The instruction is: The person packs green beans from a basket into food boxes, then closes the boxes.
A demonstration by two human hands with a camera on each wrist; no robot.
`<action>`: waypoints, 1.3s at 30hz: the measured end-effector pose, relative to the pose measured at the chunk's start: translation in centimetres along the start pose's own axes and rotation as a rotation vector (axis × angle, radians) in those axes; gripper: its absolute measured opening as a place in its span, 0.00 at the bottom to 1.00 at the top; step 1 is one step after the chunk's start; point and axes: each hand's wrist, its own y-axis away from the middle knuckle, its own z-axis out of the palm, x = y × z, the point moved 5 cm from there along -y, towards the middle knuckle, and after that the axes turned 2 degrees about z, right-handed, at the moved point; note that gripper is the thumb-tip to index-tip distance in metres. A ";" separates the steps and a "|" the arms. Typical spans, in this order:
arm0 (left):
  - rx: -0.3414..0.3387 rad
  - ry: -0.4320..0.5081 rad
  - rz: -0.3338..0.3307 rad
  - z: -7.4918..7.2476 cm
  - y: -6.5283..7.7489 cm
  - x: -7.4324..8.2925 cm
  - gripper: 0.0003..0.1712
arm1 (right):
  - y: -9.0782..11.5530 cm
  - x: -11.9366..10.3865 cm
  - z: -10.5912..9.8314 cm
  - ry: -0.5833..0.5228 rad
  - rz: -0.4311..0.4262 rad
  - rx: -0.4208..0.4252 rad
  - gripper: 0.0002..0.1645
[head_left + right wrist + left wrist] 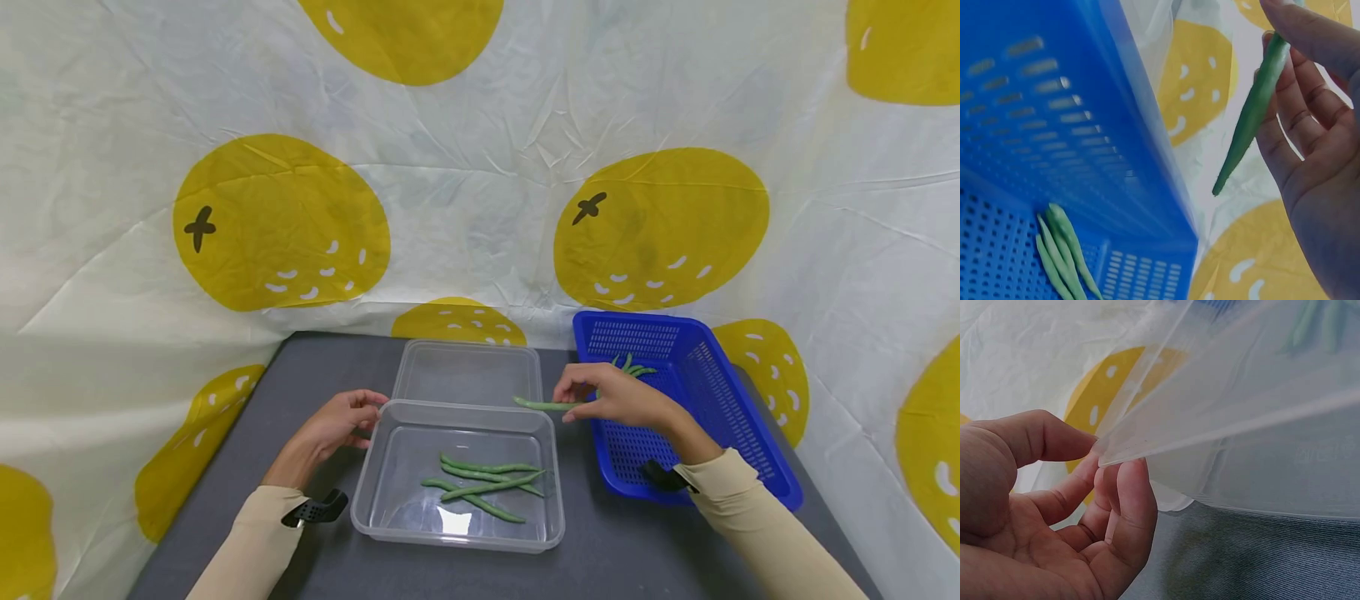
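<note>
Mid-transfer: right hand (626, 400) pinches a green bean (543, 405) above the clear tub's (457, 542) far rim. Left hand (337, 425) pinches the tub's corner. Next, probably: move over the beans in tub (483, 483), let go.

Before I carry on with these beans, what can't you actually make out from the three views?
- Beans left in the blue basket: head view, the right hand covers most of them.
- Left wrist view: the clear container is a close blur; its contents don't show.
- Right wrist view: the held bean has its top end hidden by the fingertips.
</note>
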 end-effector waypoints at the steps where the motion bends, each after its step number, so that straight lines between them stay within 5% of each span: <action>1: 0.000 0.000 -0.001 0.0 0.0 0.0 0.23 | -0.1 -0.1 0.2 -0.001 -0.009 0.001 0.12; 11: 0.003 0.000 -0.010 -0.1 0.0 0.0 0.23 | -1.7 -1.1 1.6 0.015 -0.051 0.011 0.16; 34: 0.004 -0.004 -0.020 -0.1 0.2 0.4 0.22 | -5.2 -3.6 5.7 -0.017 -0.126 -0.141 0.14; 39: 0.007 -0.005 -0.018 0.0 0.2 0.5 0.22 | -5.6 -4.1 6.2 -0.001 -0.132 -0.155 0.22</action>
